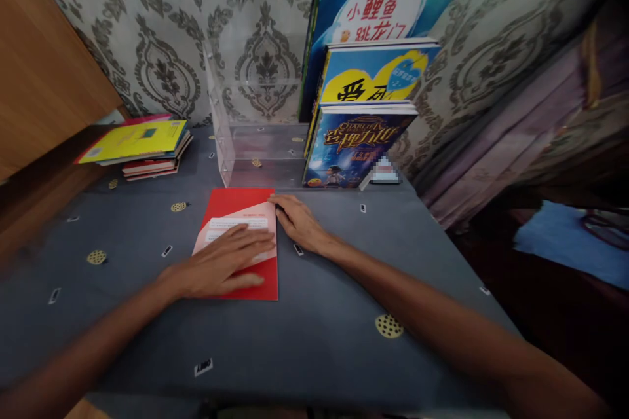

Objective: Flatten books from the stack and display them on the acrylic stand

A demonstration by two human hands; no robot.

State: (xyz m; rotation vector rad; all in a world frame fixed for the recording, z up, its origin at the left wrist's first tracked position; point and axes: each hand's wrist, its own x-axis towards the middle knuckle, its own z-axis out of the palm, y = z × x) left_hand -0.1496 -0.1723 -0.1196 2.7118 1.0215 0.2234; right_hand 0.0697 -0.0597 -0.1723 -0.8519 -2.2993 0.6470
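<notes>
Red book (246, 206) lies flat on the table (314, 347), in front of the clear rack (220, 137). Left hand (223, 262) is spread over it, fingers loose, gripping nothing, likely steadying it. Right hand (299, 222) has fingertips at the book's upper right corner, probably squaring that edge; can't tell if they pinch. Rack props books upright, covers forward: three covers (361, 144) visible. One pile (140, 147) at left, stacked flat, likely to save space; count unclear.

Just beyond the fingers (284, 200) of the right hand (301, 224), the clear rack (223, 154) and its upright books (354, 144) bar the way, while behind those fingers the tabletop (314, 334) (merely flat prints) lies open.
</notes>
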